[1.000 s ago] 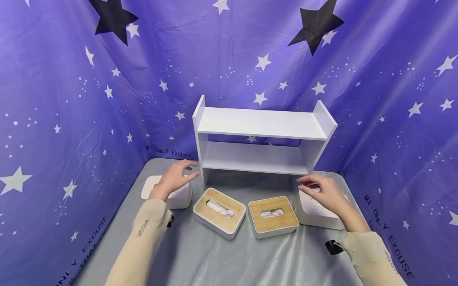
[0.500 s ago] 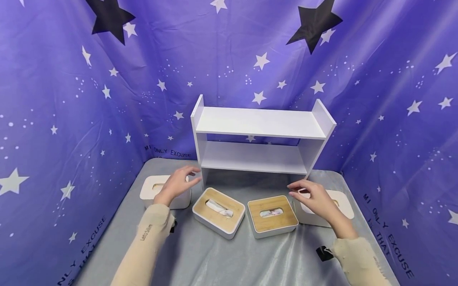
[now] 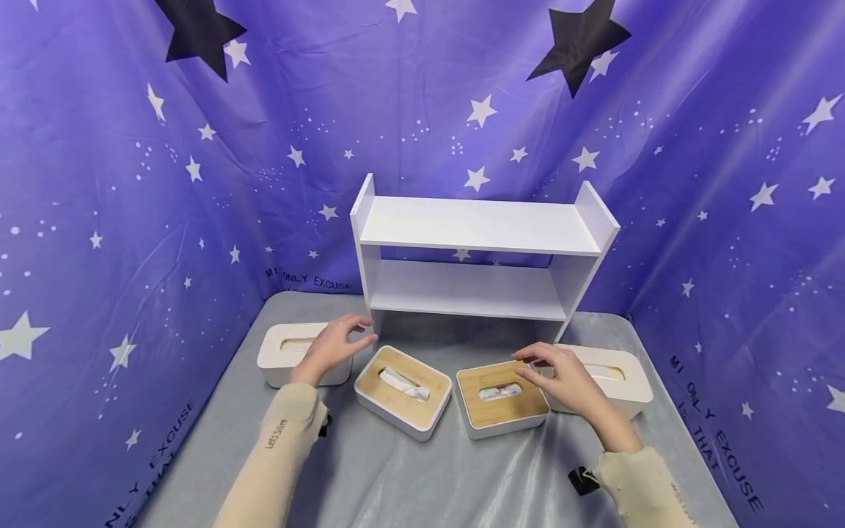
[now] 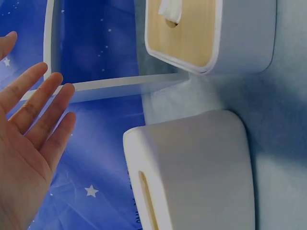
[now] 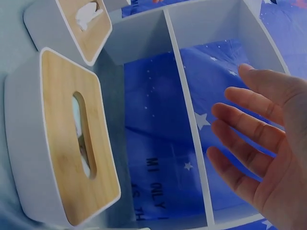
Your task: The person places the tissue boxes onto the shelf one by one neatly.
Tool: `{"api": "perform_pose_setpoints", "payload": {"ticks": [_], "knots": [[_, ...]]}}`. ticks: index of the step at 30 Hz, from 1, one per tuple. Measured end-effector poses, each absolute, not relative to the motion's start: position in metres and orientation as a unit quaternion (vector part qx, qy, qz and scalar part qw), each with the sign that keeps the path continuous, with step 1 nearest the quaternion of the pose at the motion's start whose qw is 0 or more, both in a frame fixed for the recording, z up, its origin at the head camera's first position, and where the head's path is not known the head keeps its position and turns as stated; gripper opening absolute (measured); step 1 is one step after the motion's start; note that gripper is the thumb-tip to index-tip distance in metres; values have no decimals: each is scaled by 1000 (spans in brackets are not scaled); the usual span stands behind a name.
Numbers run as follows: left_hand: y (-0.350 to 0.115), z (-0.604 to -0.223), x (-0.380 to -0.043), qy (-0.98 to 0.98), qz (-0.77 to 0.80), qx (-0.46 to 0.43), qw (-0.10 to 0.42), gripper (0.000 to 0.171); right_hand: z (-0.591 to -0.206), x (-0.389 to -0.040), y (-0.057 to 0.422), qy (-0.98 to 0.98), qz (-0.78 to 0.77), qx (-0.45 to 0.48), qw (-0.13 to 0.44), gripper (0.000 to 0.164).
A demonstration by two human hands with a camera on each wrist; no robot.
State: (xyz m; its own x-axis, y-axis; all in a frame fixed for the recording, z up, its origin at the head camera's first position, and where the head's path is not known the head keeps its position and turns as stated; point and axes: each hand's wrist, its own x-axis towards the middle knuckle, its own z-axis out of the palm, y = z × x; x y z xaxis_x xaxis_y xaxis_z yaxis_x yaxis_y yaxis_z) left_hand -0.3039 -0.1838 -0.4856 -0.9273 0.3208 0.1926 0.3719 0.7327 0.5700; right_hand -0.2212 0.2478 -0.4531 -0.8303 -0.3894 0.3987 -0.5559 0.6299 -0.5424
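Note:
My left hand [image 3: 334, 345] hovers over the inner end of a white tissue box [image 3: 277, 357] at the left, its fingers loosely spread and holding nothing. In the left wrist view that palm faces the camera, apart from the box. Near the right-hand wooden-lidded tissue box [image 3: 485, 411] hangs my right hand [image 3: 561, 378], fingers relaxed and nothing in them. It partly covers another white tissue box [image 3: 627, 378] behind it. A second wooden-lidded tissue box [image 3: 389, 407] lies angled between the hands, tissue showing in its slot.
Behind the boxes stands a white two-tier shelf [image 3: 482, 224] with raised side panels. Grey cloth [image 3: 396, 484] covers the table. A purple curtain with stars [image 3: 422, 95] hangs around the back and both sides.
My right hand has moved left and toward me, from over the right white box to beside the wooden-lidded one. The left hand has shifted slightly right and down. The boxes stay put.

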Motion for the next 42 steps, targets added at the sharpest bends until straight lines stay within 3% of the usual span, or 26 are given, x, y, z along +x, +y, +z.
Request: {"api": "perform_pose_setpoints", "payload": {"ticks": [14,21,30,42], "knots": [[-176,-504,-303,-924,-333,-188,26,45,-472,-211,218,-881,369,283,84,18],[-172,-511,-301,-924,-340,-175,16,42,-482,-203,198,-878,383,285,34,18],[-169,-522,-300,-922,-343,-178,22,41,-495,-199,182,-871,379,310,41,19],[-166,-538,-296,-920,-352,-171,3,43,-512,-193,169,-849,437,296,8,25]]}}
